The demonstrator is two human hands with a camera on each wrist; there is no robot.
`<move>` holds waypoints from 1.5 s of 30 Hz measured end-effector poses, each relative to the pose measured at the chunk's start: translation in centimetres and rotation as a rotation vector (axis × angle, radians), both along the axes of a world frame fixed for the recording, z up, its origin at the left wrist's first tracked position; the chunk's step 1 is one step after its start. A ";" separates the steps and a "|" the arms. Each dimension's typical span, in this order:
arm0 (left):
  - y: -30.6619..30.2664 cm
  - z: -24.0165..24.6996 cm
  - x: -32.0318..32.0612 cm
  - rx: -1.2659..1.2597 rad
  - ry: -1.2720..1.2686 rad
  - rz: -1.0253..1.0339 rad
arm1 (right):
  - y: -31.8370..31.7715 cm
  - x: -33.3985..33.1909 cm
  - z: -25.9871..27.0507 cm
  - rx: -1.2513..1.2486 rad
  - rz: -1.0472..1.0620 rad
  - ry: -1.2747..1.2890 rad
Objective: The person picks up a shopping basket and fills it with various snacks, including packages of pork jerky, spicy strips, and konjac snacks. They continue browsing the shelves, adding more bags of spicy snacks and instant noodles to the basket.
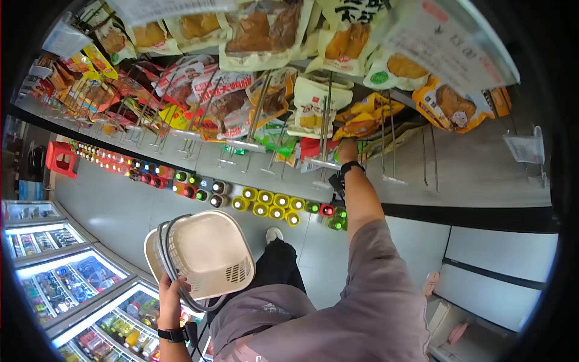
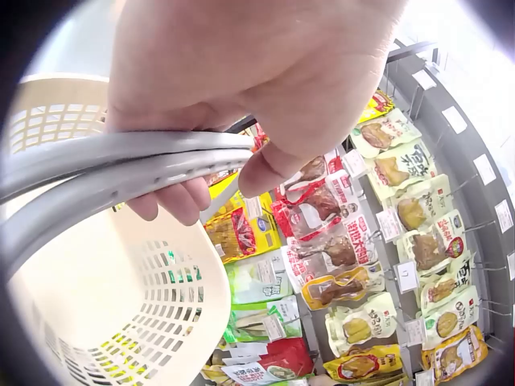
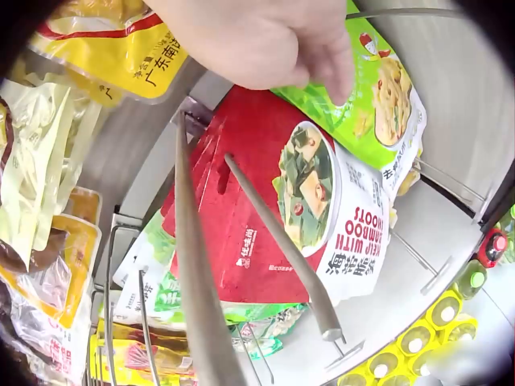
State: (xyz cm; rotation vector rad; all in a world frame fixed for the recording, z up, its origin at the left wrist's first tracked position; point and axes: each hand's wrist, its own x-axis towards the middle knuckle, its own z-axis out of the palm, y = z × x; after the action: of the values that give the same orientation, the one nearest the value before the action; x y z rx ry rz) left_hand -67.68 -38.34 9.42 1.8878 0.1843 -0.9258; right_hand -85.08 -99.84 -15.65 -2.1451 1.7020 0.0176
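Note:
My left hand (image 1: 171, 301) grips the grey handles (image 2: 129, 165) of a cream plastic basket (image 1: 211, 247), fingers curled under them in the left wrist view. The basket looks empty inside. My right hand (image 3: 265, 40) is in among the hanging snack packets, its bent fingers on a green packet (image 3: 374, 104), which tilts over a red and white packet (image 3: 257, 193). How far the fingers reach round the green packet is partly hidden. In the head view the right hand (image 1: 347, 151) is partly behind a yellow packet (image 1: 362, 117).
Metal hooks (image 3: 282, 241) stick out around the right hand. More packets (image 1: 265, 36) hang above, below price tags (image 1: 446, 45). Yellow-capped bottles (image 1: 276, 212) and other drinks stand on the floor along the shelf. Lit fridges (image 1: 72, 277) and a red stool (image 1: 60, 160) are at the left.

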 end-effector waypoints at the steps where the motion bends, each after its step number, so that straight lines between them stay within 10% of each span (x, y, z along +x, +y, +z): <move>1: 0.1 0.0 -0.2 0.013 0.012 -0.007 | 0.4 -0.2 0.0 -0.058 0.005 0.001; 15: 0.0 0.3 0.9 -0.038 0.058 0.020 | 6.4 -4.1 2.4 0.057 0.120 0.084; 24: -0.6 1.4 2.5 -0.107 0.051 -0.079 | 11.5 -6.6 3.4 -0.093 0.693 0.489; 45: 1.6 0.0 7.3 -0.071 0.106 -0.188 | 22.5 -10.9 11.2 -0.005 0.672 0.328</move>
State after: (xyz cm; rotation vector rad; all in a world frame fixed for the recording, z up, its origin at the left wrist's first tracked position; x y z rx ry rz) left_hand -60.34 -36.70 9.46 1.8137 0.0368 -1.1455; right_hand -95.94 -77.36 -4.44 -2.7251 1.0353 0.5760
